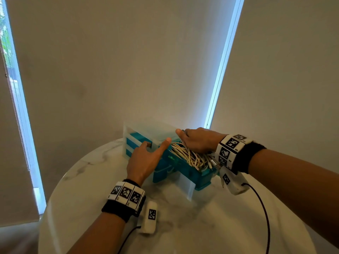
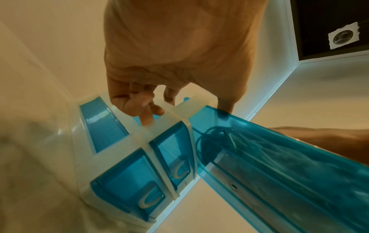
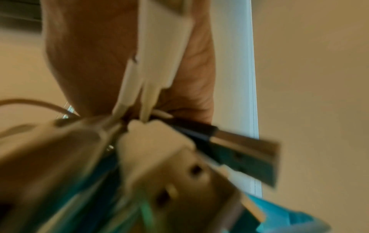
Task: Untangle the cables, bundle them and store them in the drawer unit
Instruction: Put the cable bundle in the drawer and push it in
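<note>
The drawer unit [image 1: 146, 131], a translucent white frame with teal drawers, stands on the table. One long teal drawer [image 1: 192, 173] is pulled out toward me and holds a bundle of white cables [image 1: 189, 156]. My right hand [image 1: 194, 142] lies on top of the bundle, fingers curled into the cables. In the blurred right wrist view, white plugs [image 3: 159, 55] and a black USB plug [image 3: 239, 141] stick out below the palm [image 3: 189, 78]. My left hand [image 1: 150, 153] is at the unit's front. Its curled fingers [image 2: 143, 107] hook onto the frame's crossbar [image 2: 143, 138], beside the open drawer [image 2: 279, 157].
The unit sits at the far side of a round marble table [image 1: 183, 226], close to roller blinds and a window strip [image 1: 220, 70]. Two lower drawers [image 2: 127, 193] are pushed in. A black wire [image 1: 264, 208] hangs from my right wrist device over the table.
</note>
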